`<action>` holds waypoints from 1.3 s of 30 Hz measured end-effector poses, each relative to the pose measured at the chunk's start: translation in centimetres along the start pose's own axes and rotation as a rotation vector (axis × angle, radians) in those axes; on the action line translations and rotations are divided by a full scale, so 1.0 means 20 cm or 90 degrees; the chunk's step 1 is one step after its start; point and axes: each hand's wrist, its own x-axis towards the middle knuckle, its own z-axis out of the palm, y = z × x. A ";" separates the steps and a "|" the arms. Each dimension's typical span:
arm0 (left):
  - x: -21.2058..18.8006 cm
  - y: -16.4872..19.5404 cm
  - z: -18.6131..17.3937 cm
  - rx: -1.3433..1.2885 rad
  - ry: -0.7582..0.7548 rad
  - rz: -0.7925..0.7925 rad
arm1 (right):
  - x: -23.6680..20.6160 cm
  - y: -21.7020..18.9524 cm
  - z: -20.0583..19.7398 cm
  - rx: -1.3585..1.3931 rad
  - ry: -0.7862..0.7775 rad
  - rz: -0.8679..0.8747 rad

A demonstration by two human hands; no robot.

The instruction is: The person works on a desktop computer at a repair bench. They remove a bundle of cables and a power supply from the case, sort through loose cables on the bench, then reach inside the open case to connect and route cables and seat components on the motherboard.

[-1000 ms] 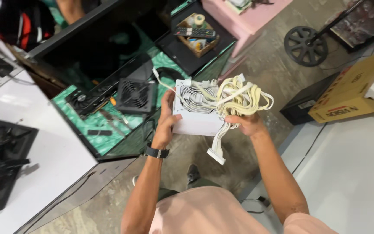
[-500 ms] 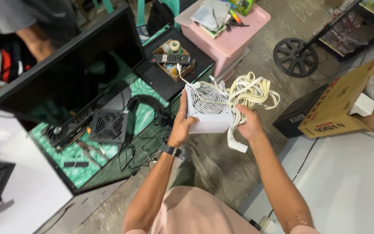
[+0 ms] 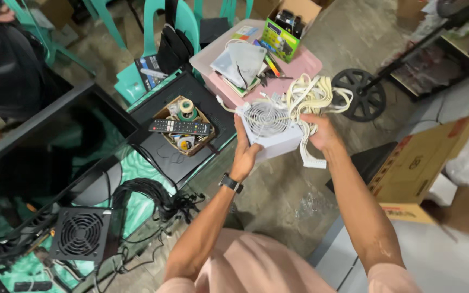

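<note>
Lifted further out and away from the body since half a second ago, white power supply now over the near edge of the pink plastic tabletop, fan grille facing up. Left hand on the unit's left side, fingers wrapped around that edge, watch on the wrist. Right hand on the right side, fingers closed over the case and over the bundle of cream cables, which loops up above the unit and dangles a flat connector strip below it. Held in the air, clear of the concrete floor beneath, which lies open between the two forearms. Just left, a dark tabletop edge with a small cardboard box and a black remote lying across it. Well left and low, a black fan unit beside a tangle of black cables. Right, a cardboard carton near the right forearm; beyond it, a black wheel just past the cable loops.
</note>
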 end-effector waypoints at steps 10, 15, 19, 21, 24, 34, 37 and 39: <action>0.39 -0.33 0.19 0.114 0.165 0.020 | 0.67 -0.14 -0.20 -0.025 -0.145 0.124; 0.52 -0.42 0.28 0.227 0.263 0.059 | 0.90 -0.15 -0.24 -0.021 -0.216 0.157; 0.62 -0.45 0.39 0.218 0.314 0.051 | 1.01 -0.25 -0.28 -0.059 -0.202 0.181; 0.64 -0.47 0.42 0.207 0.353 0.039 | 1.06 -0.26 -0.28 -0.116 -0.188 0.184; 0.67 -0.49 0.45 0.280 0.390 0.044 | 1.10 -0.25 -0.29 -0.120 -0.263 0.116; 0.76 -0.42 0.45 0.292 0.653 0.002 | 1.00 -0.19 -0.20 -0.149 -0.231 0.032; 0.77 -0.40 0.44 0.232 0.660 -0.052 | 0.99 -0.20 -0.19 -0.159 -0.250 0.005; 0.75 -0.39 0.44 0.195 0.644 -0.087 | 0.98 -0.20 -0.22 -0.150 -0.251 0.041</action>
